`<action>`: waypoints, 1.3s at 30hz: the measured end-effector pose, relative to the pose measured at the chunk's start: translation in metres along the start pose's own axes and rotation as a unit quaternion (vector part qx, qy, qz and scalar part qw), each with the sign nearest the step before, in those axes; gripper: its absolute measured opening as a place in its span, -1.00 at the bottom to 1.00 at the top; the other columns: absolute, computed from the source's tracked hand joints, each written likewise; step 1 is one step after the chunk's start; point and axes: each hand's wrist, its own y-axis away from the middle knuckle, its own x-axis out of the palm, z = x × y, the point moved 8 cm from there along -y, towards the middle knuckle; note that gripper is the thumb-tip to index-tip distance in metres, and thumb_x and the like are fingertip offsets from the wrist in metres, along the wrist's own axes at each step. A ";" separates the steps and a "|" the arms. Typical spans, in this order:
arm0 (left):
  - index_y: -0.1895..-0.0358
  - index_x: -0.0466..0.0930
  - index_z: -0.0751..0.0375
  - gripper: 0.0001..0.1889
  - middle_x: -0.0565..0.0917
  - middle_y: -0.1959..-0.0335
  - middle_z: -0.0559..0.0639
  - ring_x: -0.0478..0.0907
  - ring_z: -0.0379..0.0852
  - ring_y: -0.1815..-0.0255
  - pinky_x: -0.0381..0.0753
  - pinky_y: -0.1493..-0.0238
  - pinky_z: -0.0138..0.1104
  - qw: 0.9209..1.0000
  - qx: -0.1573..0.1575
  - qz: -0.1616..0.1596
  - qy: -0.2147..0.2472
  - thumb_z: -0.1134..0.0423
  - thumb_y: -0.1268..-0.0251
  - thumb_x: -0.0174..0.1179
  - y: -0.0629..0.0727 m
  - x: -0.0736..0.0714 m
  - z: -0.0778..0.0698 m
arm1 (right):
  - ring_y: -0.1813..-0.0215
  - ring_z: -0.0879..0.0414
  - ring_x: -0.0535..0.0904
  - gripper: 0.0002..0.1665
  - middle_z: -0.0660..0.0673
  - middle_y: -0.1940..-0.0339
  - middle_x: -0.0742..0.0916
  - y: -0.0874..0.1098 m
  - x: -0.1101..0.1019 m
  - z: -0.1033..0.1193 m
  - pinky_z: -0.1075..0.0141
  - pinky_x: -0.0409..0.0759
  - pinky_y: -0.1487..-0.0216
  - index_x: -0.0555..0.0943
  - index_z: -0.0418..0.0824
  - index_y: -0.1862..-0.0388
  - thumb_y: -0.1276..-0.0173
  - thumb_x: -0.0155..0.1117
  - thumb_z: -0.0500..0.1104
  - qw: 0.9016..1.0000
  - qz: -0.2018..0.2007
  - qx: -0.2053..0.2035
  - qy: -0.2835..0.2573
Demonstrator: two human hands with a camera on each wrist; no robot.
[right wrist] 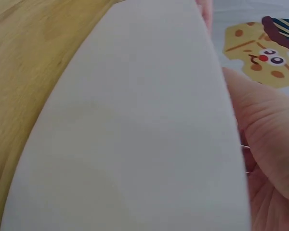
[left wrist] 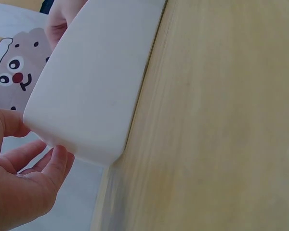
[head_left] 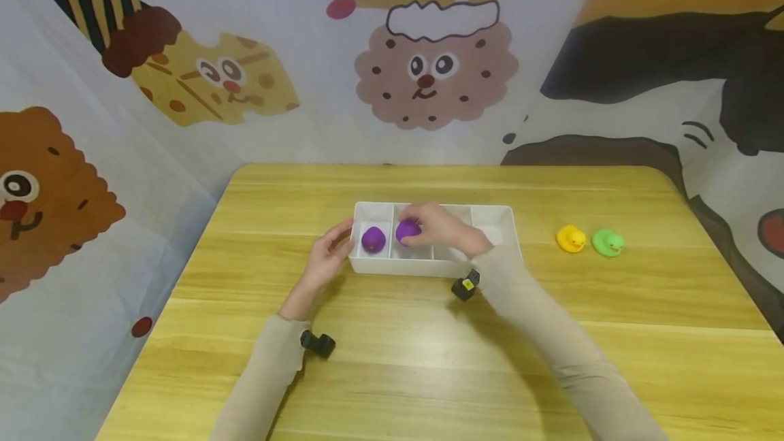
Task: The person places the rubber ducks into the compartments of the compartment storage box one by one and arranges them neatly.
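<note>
Within grip of right hand: purple toy.

The fingertips of the bare left hand touch the rounded near end of a smooth white oblong box on a pale wood-grain table. Beyond, part of the right hand shows beside white cloth printed with a brownish cookie face.
</note>
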 end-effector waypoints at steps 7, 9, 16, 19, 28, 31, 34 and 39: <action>-0.27 0.27 0.51 -0.52 0.32 -0.28 0.41 0.28 0.26 -0.30 0.42 -0.26 -0.22 1.000 0.008 -0.003 0.004 0.61 -0.25 0.00 -0.001 0.000 0.000 | 0.30 0.15 0.50 -0.70 -0.10 0.31 0.66 -0.005 0.010 -0.004 0.42 0.56 0.29 0.62 -0.29 0.18 -0.09 0.40 -0.21 0.998 0.014 0.018 0.055; -0.27 0.27 0.52 -0.52 0.32 -0.27 0.41 0.29 0.26 -0.29 0.43 -0.25 -0.23 1.000 0.009 -0.003 0.004 0.61 -0.25 0.00 -0.001 0.000 0.000 | 0.29 0.13 0.51 -0.72 -0.11 0.30 0.66 -0.006 0.013 -0.005 0.40 0.56 0.27 0.62 -0.28 0.21 -0.09 0.40 -0.21 0.998 0.017 0.021 0.063; -0.27 0.28 0.49 -0.53 0.34 -0.27 0.39 0.30 0.24 -0.29 0.42 -0.25 -0.23 1.000 0.004 -0.003 -0.003 0.58 -0.27 0.00 0.000 0.000 0.000 | 0.24 0.08 0.54 -0.72 -0.11 0.26 0.65 -0.007 0.020 -0.008 0.39 0.56 0.21 0.61 -0.27 0.21 -0.09 0.40 -0.21 0.995 0.035 0.053 0.078; -0.27 0.29 0.47 -0.53 0.35 -0.27 0.37 0.31 0.22 -0.28 0.43 -0.25 -0.22 1.000 0.002 -0.006 0.000 0.57 -0.28 0.00 0.000 0.000 -0.001 | 0.23 0.09 0.53 -0.72 -0.11 0.26 0.65 -0.008 0.021 -0.007 0.37 0.57 0.19 0.61 -0.27 0.21 -0.09 0.41 -0.21 0.993 0.037 0.056 0.095; -0.29 0.27 0.47 -0.52 0.32 -0.29 0.38 0.29 0.22 -0.30 0.43 -0.25 -0.25 1.000 -0.003 -0.001 0.010 0.58 -0.27 0.00 0.000 0.000 0.001 | 0.30 0.13 0.51 -0.78 -0.09 0.33 0.65 -0.009 0.024 -0.004 0.35 0.56 0.24 0.61 -0.23 0.29 -0.12 0.40 -0.17 0.989 0.048 0.055 0.130; -0.29 0.27 0.46 -0.52 0.32 -0.30 0.37 0.29 0.21 -0.30 0.43 -0.25 -0.26 1.000 -0.004 0.002 0.016 0.58 -0.28 -0.01 0.001 0.001 0.002 | 0.33 0.13 0.49 -0.79 -0.10 0.35 0.65 -0.010 0.024 -0.005 0.35 0.54 0.27 0.60 -0.24 0.33 -0.14 0.40 -0.15 0.987 0.063 0.068 0.133; -0.29 0.26 0.47 -0.51 0.31 -0.30 0.37 0.28 0.22 -0.31 0.43 -0.24 -0.26 1.000 -0.003 0.004 0.017 0.58 -0.28 -0.01 0.000 0.001 0.002 | 0.34 0.13 0.49 -0.79 -0.10 0.37 0.66 -0.011 0.024 -0.005 0.34 0.54 0.26 0.60 -0.25 0.36 -0.14 0.40 -0.14 0.984 0.082 0.084 0.133; -0.29 0.26 0.47 -0.52 0.31 -0.30 0.38 0.28 0.22 -0.31 0.44 -0.24 -0.26 1.000 -0.003 0.002 0.014 0.58 -0.28 -0.01 0.000 0.001 0.001 | 0.36 0.13 0.50 -0.78 -0.05 0.44 0.63 -0.014 0.024 -0.005 0.34 0.55 0.24 0.60 -0.24 0.40 -0.12 0.43 -0.13 0.980 0.110 0.107 0.129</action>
